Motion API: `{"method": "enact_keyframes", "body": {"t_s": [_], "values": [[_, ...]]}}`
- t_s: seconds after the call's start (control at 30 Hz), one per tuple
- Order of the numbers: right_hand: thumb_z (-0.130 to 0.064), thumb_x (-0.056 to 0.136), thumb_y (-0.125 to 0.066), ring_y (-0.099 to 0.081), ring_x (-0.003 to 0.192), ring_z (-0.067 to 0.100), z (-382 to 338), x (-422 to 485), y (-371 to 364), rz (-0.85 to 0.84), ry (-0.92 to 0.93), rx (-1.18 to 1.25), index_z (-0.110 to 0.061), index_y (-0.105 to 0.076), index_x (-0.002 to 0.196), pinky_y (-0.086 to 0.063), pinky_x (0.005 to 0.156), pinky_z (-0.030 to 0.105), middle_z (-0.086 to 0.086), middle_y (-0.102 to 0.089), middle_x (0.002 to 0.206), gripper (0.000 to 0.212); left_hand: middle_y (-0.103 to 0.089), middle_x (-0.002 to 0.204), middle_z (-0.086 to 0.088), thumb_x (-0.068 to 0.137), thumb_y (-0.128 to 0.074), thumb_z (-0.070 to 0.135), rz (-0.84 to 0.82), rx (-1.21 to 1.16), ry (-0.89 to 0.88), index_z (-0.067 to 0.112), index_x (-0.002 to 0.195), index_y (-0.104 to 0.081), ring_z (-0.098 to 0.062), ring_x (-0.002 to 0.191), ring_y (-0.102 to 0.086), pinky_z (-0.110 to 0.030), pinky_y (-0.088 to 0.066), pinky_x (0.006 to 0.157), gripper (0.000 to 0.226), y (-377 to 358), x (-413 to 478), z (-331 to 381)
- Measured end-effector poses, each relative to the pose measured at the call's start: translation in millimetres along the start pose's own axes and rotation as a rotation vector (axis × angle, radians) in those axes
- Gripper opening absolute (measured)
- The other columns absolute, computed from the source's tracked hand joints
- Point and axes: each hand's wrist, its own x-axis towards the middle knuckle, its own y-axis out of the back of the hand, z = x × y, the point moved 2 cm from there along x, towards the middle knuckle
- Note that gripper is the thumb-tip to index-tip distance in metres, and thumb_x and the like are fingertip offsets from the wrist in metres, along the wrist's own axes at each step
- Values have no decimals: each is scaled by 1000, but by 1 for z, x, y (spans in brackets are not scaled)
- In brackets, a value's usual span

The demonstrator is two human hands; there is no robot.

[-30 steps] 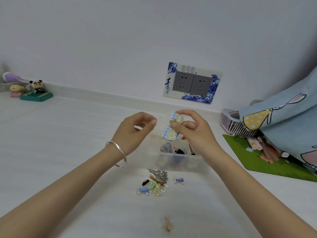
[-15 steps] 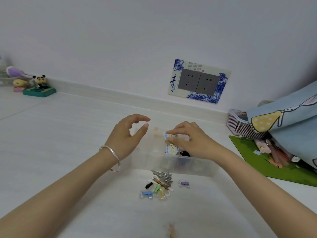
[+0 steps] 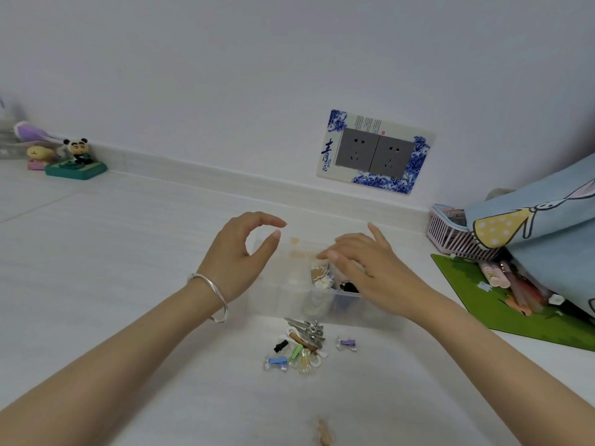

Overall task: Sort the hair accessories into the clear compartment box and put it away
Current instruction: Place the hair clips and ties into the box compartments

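Observation:
The clear compartment box stands in the middle of the white table. A cream and blue lace hair accessory lies in one of its middle compartments, beside a black item. My right hand hovers over that compartment with fingers stretched out, the tips just above the lace piece. Above the box's left end, my left hand is loosely curved with nothing in it. A pile of small hair clips lies in front of the box, and a purple clip lies apart to its right.
A pink basket, a green mat with pens and a blue patterned cloth fill the right side. Toy figures stand at the far left by the wall. A small brownish scrap lies near the front edge.
My right hand has lowered the lace accessory from above the box into a middle compartment and its fingers have straightened off it. The left hand has stayed hovering at the box's left end.

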Motion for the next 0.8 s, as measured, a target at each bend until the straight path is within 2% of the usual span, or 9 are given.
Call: {"method": "enact_keyframes", "body": {"t_s": [0.07, 0.13, 0.27, 0.33, 0.4, 0.43, 0.5, 0.63, 0.8], "values": [[-53, 95, -26, -41, 121, -6, 1, -5, 7, 90, 24, 71, -34, -70, 99, 11, 116, 26, -15, -68, 105, 48, -60, 109, 21, 86, -47, 38, -1, 8, -8, 34, 102, -61, 0, 108, -50, -21, -37, 95, 22, 1, 0, 1], [-56, 91, -19, -41, 119, -11, -4, -9, 6, 52, 55, 94, -32, -73, 93, 14, 114, 22, -17, -70, 101, 59, -60, 108, 21, 86, -47, 38, -8, 22, -24, 33, 102, -61, 1, 108, -50, -17, -36, 93, 22, 1, 0, 3], [-45, 95, -22, -40, 122, -6, -8, -15, -5, -5, 86, 18, -31, -70, 102, 15, 114, 24, -19, -68, 110, 51, -60, 108, 22, 86, -47, 39, -70, 47, -65, 33, 102, -61, 6, 107, -47, -3, -29, 89, 22, -1, -4, 11], [-43, 97, -27, -42, 119, -4, -11, -22, -4, 113, 102, 38, -33, -68, 103, 6, 116, 27, -20, -67, 108, 43, -61, 109, 20, 86, -49, 43, -152, 72, -101, 33, 104, -61, 6, 108, -46, -1, -26, 89, 24, -2, -8, 15], [-38, 94, -40, -51, 107, 0, -17, -36, -5, 293, 170, 52, -28, -70, 96, -16, 113, 30, -17, -68, 99, 32, -61, 109, 20, 83, -48, 50, -265, 85, -132, 34, 104, -62, 6, 109, -46, -2, -27, 90, 30, -3, -13, 16], [-36, 92, -46, -54, 100, 2, -22, -43, -9, 344, 212, 61, -25, -71, 91, -27, 105, 31, -15, -68, 95, 27, -61, 109, 20, 82, -46, 53, -314, 90, -147, 34, 104, -63, 7, 109, -46, -2, -27, 91, 34, -3, -16, 17], [-37, 89, -54, -58, 94, 5, -29, -56, -23, 277, 263, 118, -22, -71, 91, -38, 91, 31, -13, -69, 94, 22, -62, 108, 19, 81, -42, 55, -374, 109, -183, 32, 103, -65, 7, 110, -46, -2, -27, 92, 39, -3, -20, 19], [-41, 85, -58, -54, 104, -2, -28, -73, -47, 47, 245, 103, -30, -68, 109, -43, 90, 22, -18, -66, 111, 28, -62, 110, 18, 83, -43, 52, -403, 122, -222, 31, 103, -65, 5, 114, -44, -6, -28, 96, 36, -2, -30, 16], [-42, 82, -62, -55, 99, -1, -24, -75, -50, 83, 232, 85, -29, -69, 105, -48, 85, 29, -17, -67, 104, 27, -63, 110, 17, 85, -45, 48, -389, 122, -231, 33, 104, -63, 4, 113, -45, -9, -31, 96, 30, -1, -33, 12]]}}
